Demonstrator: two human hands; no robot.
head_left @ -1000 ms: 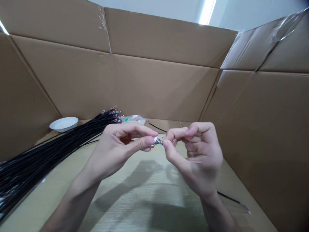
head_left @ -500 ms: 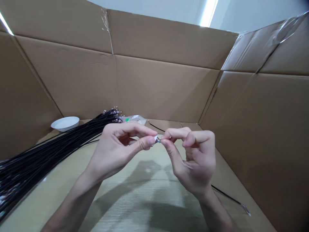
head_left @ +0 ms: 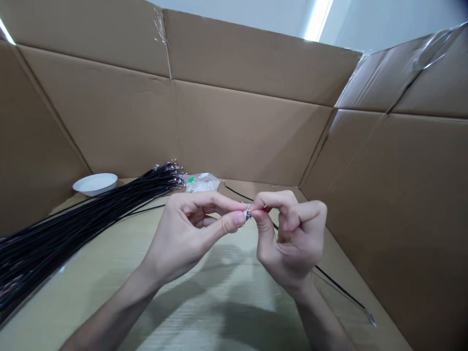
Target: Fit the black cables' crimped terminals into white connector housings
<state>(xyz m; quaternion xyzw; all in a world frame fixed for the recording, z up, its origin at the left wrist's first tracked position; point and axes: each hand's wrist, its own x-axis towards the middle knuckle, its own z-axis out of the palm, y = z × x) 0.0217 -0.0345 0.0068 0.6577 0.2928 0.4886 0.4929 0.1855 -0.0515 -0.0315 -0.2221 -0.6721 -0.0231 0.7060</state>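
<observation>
Nearest the viewer, two bare forearms rise from the lower edge of the head view and meet above the table (head_left: 204, 312). The left hand (head_left: 190, 234) pinches a small white connector (head_left: 247, 215) between thumb and forefinger, the grip closed narrow on it. The right hand (head_left: 292, 239) is curled, thumb and forefinger closed on the end of a thin black wire (head_left: 329, 280), right against the connector; whether the wire tip is already seated in it is too small to tell. The two pinches touch or nearly touch, so the connector lies directly to the left of the right fingertips, level with them. The wire's long axis runs from that pinch down and to the right, behind the right wrist, across the table to a metal tip (head_left: 371, 319) near the right cardboard wall. The right hand is the nearer one to the wire; the left is the nearer one to the connector. Farther out on the left, a thick bundle of black wires (head_left: 80, 229) lies on the table, its long axis running from the near left edge toward the far centre, with small metal ends fanned at the far end. Just beyond those ends lies a small clear bag (head_left: 202, 182) holding small pale parts. At far left sits a shallow white dish (head_left: 95, 184); its contents are not visible. Cardboard walls (head_left: 241, 131) enclose the table on three sides.
</observation>
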